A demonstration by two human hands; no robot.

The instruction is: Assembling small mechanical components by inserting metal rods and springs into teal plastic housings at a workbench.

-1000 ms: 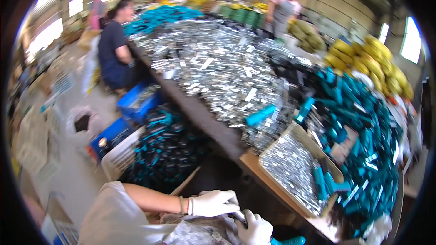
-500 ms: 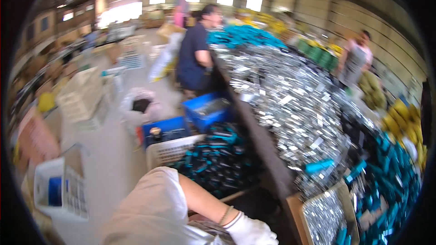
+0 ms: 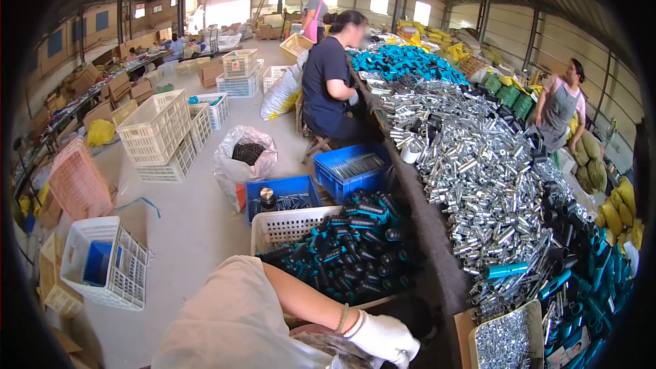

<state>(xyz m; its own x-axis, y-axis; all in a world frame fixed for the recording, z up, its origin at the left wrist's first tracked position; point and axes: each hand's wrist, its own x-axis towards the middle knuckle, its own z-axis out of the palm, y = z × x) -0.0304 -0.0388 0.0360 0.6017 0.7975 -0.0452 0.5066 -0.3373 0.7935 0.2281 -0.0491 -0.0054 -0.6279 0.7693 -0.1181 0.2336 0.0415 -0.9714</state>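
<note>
My left hand (image 3: pixel 384 339) wears a white knitted glove, with a beaded bracelet at the wrist. Its fingers curl downward near the bottom edge, and whatever they hold is hidden beneath them. Just beyond the forearm stands a white plastic crate (image 3: pixel 263 224) heaped with black-and-teal tool handles (image 3: pixel 355 239). To the right of the hand, a shallow tray (image 3: pixel 502 336) of small silvery metal parts rests at the bench edge. Grey crinkled material (image 3: pixel 335 345) lies under my wrist. My right hand is out of the picture.
A long bench (image 3: pixel 430 253) carries a heap of metal sockets (image 3: pixel 471 184) and teal handles (image 3: pixel 410 61). Blue bins (image 3: pixel 352 171), an open sack (image 3: pixel 246 157) and stacked crates (image 3: pixel 157 130) stand on the floor. One co-worker (image 3: pixel 335 82) sits ahead; another (image 3: pixel 560 109) stands across the bench.
My head view has turned left, so the scene sits farther right and looks sharper. My left hand stays low near the bottom edge, fingers still curled.
</note>
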